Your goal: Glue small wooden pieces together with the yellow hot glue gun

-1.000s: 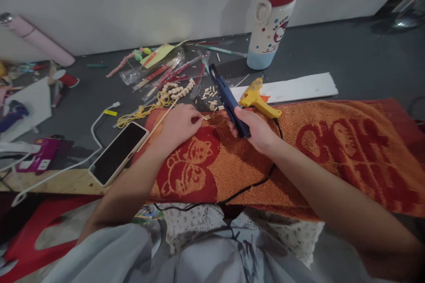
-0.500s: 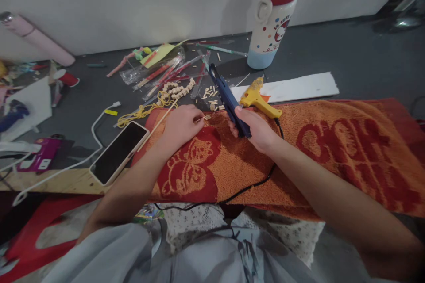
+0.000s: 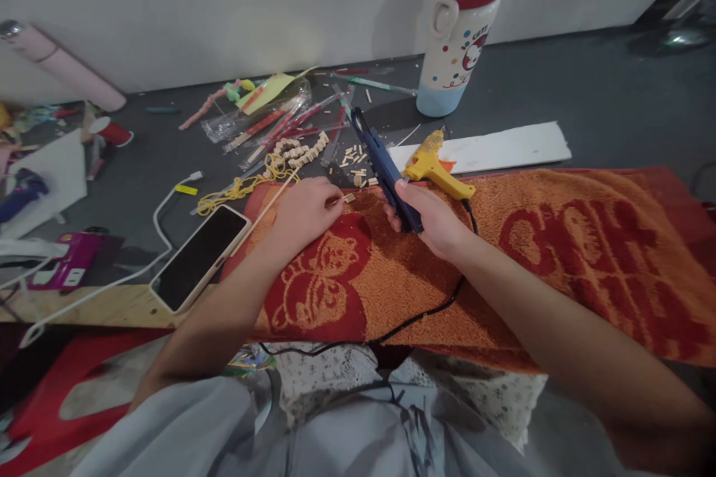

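My left hand [image 3: 307, 210] rests on the orange and red towel [image 3: 425, 268], its fingers curled into a pinch. A few tiny wooden stick pieces [image 3: 350, 197] lie right at its fingertips; what the pinch itself holds is hidden. In my right hand [image 3: 433, 216] is a long dark blue hand tool [image 3: 385, 171] with a loop at its far end, tilted up and away to the left. Just beyond that hand a yellow glue gun [image 3: 433, 166] lies on the towel's back edge. More cut stick pieces [image 3: 353, 156] are scattered behind the tool.
A white strip [image 3: 503, 147] and a tall water bottle [image 3: 462, 45] are at the back. Left of the towel are a phone [image 3: 201, 257], yellow string [image 3: 235, 190], a chain of joined wooden bits [image 3: 307, 153] and plastic-wrapped sticks [image 3: 274, 119]. A black cord [image 3: 414, 319] crosses the towel.
Almost nothing differs. The fingertips of my left hand have shifted very slightly by the small wooden pieces; my right hand and the blue tool stay in place.
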Demonstrator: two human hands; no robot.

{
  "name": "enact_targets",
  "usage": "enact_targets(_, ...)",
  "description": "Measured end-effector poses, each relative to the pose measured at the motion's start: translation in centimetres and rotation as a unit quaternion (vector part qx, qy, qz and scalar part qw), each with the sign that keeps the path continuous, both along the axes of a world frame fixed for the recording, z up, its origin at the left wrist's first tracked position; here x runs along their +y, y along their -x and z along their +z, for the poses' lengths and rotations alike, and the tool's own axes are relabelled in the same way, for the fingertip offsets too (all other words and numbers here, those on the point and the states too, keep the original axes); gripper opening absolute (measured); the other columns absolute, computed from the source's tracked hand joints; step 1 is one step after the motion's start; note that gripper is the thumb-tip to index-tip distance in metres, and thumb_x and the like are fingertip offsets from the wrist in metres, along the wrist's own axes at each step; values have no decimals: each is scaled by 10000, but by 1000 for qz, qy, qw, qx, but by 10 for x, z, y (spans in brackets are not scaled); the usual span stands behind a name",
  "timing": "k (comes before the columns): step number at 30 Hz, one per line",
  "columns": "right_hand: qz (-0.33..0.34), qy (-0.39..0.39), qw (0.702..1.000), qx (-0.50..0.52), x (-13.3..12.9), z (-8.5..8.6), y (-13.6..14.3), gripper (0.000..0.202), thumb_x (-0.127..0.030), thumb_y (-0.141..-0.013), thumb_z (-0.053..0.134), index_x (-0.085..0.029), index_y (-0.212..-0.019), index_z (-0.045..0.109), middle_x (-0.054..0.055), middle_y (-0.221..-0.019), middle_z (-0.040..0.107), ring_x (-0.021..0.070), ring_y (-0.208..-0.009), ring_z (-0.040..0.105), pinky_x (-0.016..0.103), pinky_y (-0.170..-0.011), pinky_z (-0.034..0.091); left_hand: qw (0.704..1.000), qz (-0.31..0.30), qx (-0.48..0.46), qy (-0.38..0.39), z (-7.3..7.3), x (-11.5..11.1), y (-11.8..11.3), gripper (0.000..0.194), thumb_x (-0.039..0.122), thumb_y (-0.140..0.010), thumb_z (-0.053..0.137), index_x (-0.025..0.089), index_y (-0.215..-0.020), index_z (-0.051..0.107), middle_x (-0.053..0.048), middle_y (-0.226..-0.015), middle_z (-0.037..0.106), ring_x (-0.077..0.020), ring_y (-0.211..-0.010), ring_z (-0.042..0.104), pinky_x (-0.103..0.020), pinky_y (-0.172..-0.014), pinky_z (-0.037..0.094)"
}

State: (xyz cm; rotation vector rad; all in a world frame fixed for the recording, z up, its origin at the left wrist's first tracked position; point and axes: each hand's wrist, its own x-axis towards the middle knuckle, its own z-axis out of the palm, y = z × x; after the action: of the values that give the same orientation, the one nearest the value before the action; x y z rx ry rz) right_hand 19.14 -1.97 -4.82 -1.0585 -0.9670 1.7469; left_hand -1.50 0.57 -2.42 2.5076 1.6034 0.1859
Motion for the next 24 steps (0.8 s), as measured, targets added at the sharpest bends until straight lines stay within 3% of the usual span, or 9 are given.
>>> enact_targets(10,7,-9,1000,7,0,-3,0,456,-636,-717,676,-200,-758,547,-11,-642,520,100,-550,438,263,-497,323,1000,4,-2,4,0,0,0,301,280,-886,469,146,-879,739,-91,-888,696,-210,-848,621,-333,-754,459)
enact_targets(24,13,-16,1000,-10,0,-1,0,415,-604,-786,620,-197,-771,537,0,-654,517,103,-540,442,281,-505,323,1000,-4,-7,-12,-3,1,1,303,277,-884,459,144,-864,730,-95,-874,694,-210,-838,619,-332,-749,462)
